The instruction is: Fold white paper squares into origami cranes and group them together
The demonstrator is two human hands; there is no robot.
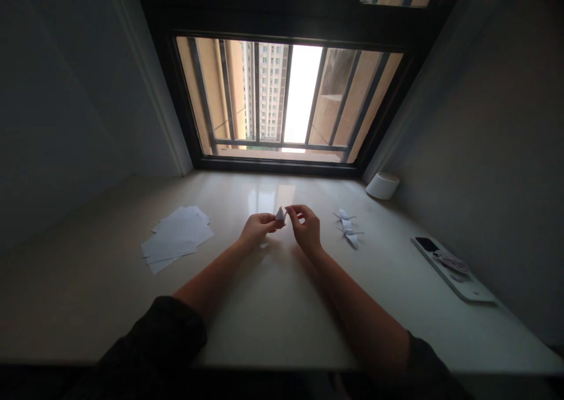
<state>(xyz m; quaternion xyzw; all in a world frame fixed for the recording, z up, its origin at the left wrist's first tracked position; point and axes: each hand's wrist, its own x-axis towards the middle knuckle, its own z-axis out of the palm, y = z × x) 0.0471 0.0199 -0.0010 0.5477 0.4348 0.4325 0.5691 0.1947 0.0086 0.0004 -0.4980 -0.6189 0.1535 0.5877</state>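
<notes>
A small piece of folded white paper (280,214) is held above the tabletop between my two hands. My left hand (259,226) pinches its lower left side between thumb and fingers. On its right side, the thumb and forefinger of my right hand (305,224) close on a thin point of the same paper. Two folded paper cranes (348,227) lie one behind the other to the right of my right hand. Off to the left of my left hand is a loose pile of white paper sheets (178,235), fanned unevenly.
A phone in a pale case (453,271) lies near the right wall, a ring-like grip on its back. Farther back stands a white rounded object (382,185). The dark-framed window (282,164) closes off the far edge of the pale tabletop (264,318).
</notes>
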